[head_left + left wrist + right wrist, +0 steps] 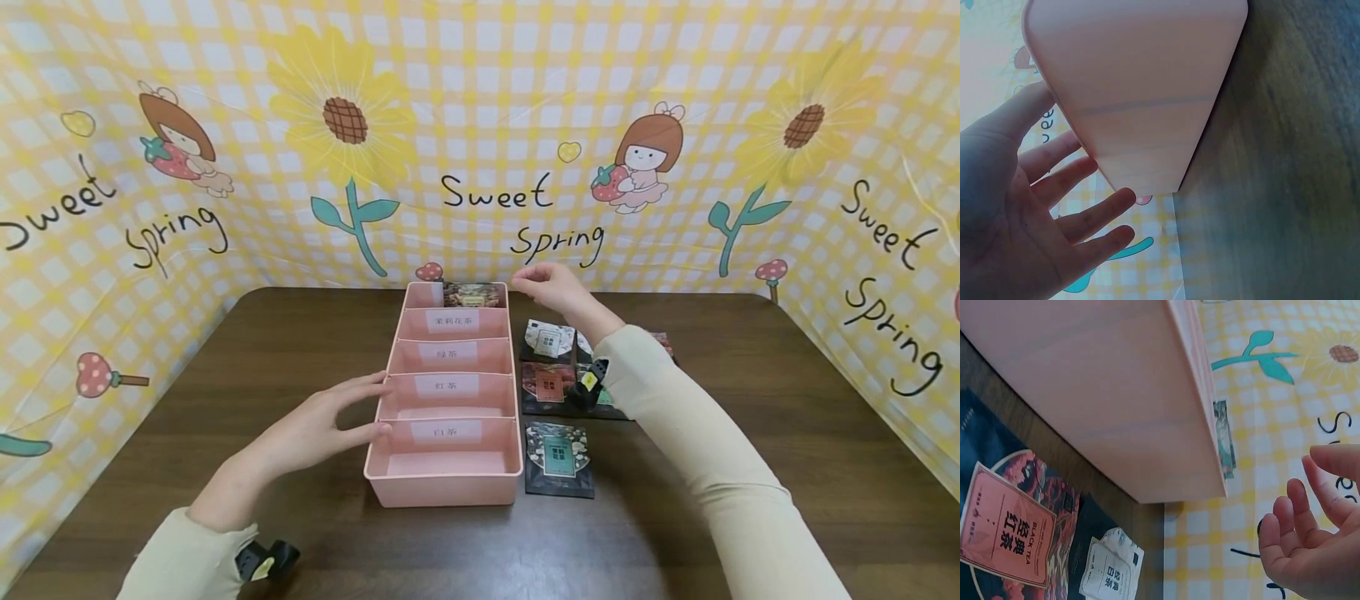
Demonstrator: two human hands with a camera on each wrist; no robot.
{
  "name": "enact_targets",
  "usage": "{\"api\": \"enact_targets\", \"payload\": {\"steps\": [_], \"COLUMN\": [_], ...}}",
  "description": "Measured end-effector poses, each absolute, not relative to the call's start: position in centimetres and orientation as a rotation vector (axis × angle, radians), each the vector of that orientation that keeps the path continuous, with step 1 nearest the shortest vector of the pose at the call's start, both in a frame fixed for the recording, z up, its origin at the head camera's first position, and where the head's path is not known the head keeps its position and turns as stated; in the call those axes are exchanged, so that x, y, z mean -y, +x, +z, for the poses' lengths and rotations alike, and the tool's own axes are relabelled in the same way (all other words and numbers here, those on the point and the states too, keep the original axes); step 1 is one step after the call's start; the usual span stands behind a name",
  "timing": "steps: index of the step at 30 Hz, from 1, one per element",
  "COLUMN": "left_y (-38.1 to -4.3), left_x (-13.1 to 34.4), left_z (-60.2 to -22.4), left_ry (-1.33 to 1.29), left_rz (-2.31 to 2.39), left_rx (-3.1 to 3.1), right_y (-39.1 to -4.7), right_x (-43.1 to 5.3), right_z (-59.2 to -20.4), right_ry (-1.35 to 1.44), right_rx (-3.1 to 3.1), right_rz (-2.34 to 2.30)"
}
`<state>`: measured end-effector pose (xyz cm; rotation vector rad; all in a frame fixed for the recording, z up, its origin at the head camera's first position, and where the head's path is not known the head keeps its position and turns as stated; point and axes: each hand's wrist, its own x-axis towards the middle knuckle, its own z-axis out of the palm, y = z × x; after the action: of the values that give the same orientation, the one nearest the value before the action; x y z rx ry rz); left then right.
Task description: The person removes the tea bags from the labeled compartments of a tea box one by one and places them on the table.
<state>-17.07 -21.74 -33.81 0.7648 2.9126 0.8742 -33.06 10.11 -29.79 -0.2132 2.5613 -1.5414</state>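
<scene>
A long pink divided box (450, 492) stands on the table with paper labels on its dividers. My left hand (307, 429) touches its left rim with spread fingers; in the left wrist view the thumb lies against the rim and the fingertips are beside the wall (1129, 94). A dark patterned tea packet (471, 295) lies in the rearmost compartment. My right hand (558, 287) is in the air just right of the box's back corner. Its fingers (1285, 519) are loosely bent, with nothing held between them.
Right of the box lie several tea packets: a white-labelled one (550, 340), a red-labelled black tea packet (550, 386) and, nearest, a green-labelled one (558, 458). The right forearm hides part of the group. A yellow checked cloth (480, 108) hangs behind the dark wooden table (315, 533).
</scene>
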Motion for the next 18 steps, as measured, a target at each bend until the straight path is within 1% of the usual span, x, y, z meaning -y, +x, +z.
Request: {"api": "enact_targets", "payload": {"steps": [18], "left_y": [-17.2], "left_x": [21.8], "left_z": [-33.8], "left_ry": [0.748], "left_rz": [0.876], "left_rx": [-2.899], "right_y": [-35.3], "right_x": [-9.0], "right_z": [-32.0], "right_ry": [-0.225], "right_rx": [-2.598], "right_rz": [-1.535]}}
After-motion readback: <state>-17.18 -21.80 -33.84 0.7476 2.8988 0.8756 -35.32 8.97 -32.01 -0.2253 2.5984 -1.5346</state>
